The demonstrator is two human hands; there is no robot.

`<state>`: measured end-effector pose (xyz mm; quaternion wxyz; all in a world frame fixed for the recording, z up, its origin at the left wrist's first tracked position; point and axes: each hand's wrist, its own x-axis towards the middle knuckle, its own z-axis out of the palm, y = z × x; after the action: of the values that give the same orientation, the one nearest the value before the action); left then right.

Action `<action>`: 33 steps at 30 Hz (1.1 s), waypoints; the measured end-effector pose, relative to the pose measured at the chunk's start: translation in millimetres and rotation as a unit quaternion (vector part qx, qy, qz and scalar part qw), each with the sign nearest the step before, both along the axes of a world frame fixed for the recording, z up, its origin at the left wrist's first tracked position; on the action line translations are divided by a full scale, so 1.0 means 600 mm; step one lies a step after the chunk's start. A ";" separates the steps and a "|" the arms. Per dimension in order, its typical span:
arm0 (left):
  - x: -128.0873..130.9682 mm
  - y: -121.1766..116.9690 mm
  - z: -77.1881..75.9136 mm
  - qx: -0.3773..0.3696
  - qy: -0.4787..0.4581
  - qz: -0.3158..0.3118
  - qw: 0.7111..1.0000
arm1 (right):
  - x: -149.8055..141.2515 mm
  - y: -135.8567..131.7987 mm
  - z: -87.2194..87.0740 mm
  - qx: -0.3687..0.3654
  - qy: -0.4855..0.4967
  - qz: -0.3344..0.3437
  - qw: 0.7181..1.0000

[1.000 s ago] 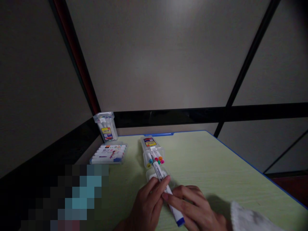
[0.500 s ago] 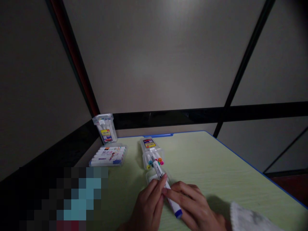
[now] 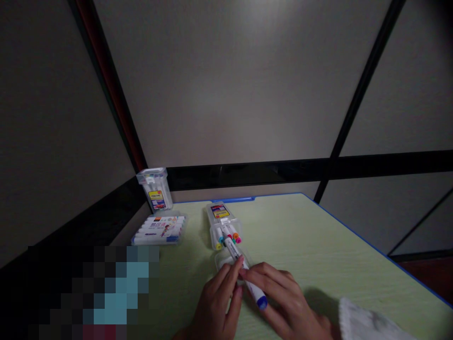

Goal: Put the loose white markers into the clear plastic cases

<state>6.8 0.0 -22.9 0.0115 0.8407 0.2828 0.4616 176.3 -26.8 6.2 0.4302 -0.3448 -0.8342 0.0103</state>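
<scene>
A white marker (image 3: 254, 289) with a dark blue end slants between my hands, its blue end toward me. Its far end reaches the mouth of a clear plastic marker case (image 3: 231, 217) lying on the table, where several coloured marker ends (image 3: 236, 238) show. My left hand (image 3: 220, 297) is at the marker's left side, fingertips against its middle, thumb a little apart from the index finger. From the right, my right hand (image 3: 283, 295) pinches the barrel. The case's open lid (image 3: 221, 259) lies under the marker, partly hidden by my fingers.
At the table's back left stands an upright clear case of markers (image 3: 155, 191). In front of it lies a flat pack of white markers (image 3: 161, 230). The pale green table (image 3: 318, 245) has a blue edge, with a wall panel (image 3: 230, 94) behind it.
The marker's blue end has shifted slightly up and away from me. My left thumb has moved apart from the index finger, and my right hand has edged forward.
</scene>
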 end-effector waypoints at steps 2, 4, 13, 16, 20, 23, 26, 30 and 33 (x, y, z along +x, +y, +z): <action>0.000 0.000 -0.002 -0.001 -0.002 0.004 1.000 | 0.000 0.001 -0.002 -0.006 0.008 0.004 1.000; 0.000 0.000 -0.003 -0.005 -0.007 0.008 1.000 | 0.000 0.002 -0.005 -0.013 0.017 0.007 1.000; -0.001 -0.003 0.003 -0.035 -0.018 -0.023 0.999 | -0.001 0.005 -0.008 -0.063 0.029 -0.003 0.998; -0.001 -0.007 0.009 -0.016 -0.006 -0.039 0.999 | -0.003 0.006 -0.003 -0.062 0.039 -0.005 0.997; 0.000 -0.008 0.006 -0.007 0.004 -0.027 1.000 | -0.003 0.005 -0.001 -0.044 0.044 -0.012 0.998; 0.001 -0.006 0.000 0.000 -0.007 -0.030 1.000 | -0.002 0.004 -0.004 -0.031 0.047 -0.024 0.998; 0.001 -0.006 0.002 0.014 -0.008 -0.045 0.999 | -0.001 0.005 -0.007 -0.026 0.048 -0.026 0.998; 0.001 -0.007 0.013 0.001 0.019 -0.025 1.000 | -0.001 0.008 -0.007 -0.057 0.051 -0.015 0.997; 0.002 -0.006 0.014 0.000 0.014 -0.023 1.000 | -0.003 0.011 -0.007 -0.082 0.056 -0.009 0.995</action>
<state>8.2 -3.7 -14.4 0.0182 0.8534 0.2633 0.4494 174.7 -20.1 1.8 0.4462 -0.3858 -0.8020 0.0940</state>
